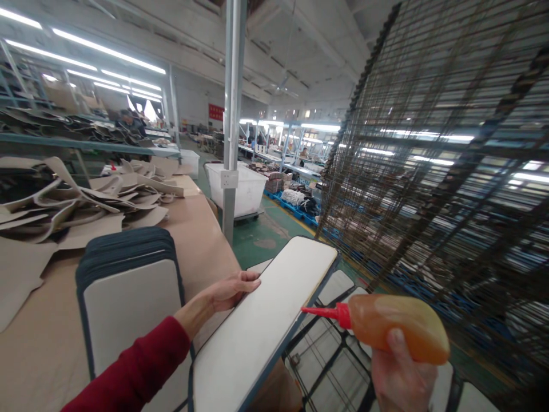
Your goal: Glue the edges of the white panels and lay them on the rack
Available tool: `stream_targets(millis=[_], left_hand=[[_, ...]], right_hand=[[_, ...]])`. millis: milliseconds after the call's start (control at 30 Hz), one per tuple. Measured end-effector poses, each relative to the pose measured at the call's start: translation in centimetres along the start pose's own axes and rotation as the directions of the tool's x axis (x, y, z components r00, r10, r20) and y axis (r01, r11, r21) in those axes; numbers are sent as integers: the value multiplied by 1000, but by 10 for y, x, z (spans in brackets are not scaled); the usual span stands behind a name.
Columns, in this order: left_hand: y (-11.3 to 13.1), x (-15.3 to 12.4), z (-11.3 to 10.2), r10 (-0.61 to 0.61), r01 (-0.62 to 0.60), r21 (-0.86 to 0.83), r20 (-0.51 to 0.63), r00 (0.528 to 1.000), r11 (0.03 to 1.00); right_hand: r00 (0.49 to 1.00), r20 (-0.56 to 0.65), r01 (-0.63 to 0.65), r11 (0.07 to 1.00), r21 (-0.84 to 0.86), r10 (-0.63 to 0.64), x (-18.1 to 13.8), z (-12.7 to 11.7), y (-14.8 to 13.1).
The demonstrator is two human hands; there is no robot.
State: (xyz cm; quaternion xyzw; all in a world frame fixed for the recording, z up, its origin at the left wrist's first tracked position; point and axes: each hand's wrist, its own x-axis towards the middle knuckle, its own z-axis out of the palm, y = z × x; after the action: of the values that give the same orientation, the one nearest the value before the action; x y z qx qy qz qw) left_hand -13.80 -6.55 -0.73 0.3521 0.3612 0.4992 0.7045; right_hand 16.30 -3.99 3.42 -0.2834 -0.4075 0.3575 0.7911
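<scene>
My left hand (pixel 231 289), in a red sleeve, grips the left edge of a flat white panel with a dark blue rim (pixel 261 326), held tilted off the table's edge. My right hand (pixel 398 377) is wrapped round an orange squeeze bottle (pixel 397 329) with a red nozzle. The nozzle tip sits at the panel's right edge. A stack of similar blue-rimmed panels (pixel 128 286) lies on the table to the left of my left arm.
A brown paper-covered table (pixel 201 229) carries beige cut pieces (pixel 86 200) at the far left. A tall wire drying rack (pixel 429 171) stands at right, with panels on its low shelves (pixel 338 286). A grey pillar (pixel 231 114), a white bin (pixel 244 189) and distant workers lie behind.
</scene>
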Motion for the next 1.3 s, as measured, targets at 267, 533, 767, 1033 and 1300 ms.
stream_targets(millis=[267, 533, 767, 1033, 1300], left_hand=[[5, 3, 5, 12, -12, 18, 2, 1000, 1000], [12, 0, 15, -2, 3, 26, -49, 999, 1000], [18, -3, 25, -3, 4, 8, -68, 998, 1000], [20, -1, 25, -13, 6, -55, -110, 994, 998], [20, 2, 20, 11, -15, -35, -102, 995, 999]], right_hand=[[1000, 12, -10, 997, -71, 11, 0, -3, 2], [995, 95, 17, 992, -124, -5, 0, -5, 2], [997, 74, -16, 995, -94, 23, -2, 0, -1], [995, 77, -60, 995, -74, 66, -7, 2, -3], [991, 92, -91, 993, -69, 97, -8, 0, -2]])
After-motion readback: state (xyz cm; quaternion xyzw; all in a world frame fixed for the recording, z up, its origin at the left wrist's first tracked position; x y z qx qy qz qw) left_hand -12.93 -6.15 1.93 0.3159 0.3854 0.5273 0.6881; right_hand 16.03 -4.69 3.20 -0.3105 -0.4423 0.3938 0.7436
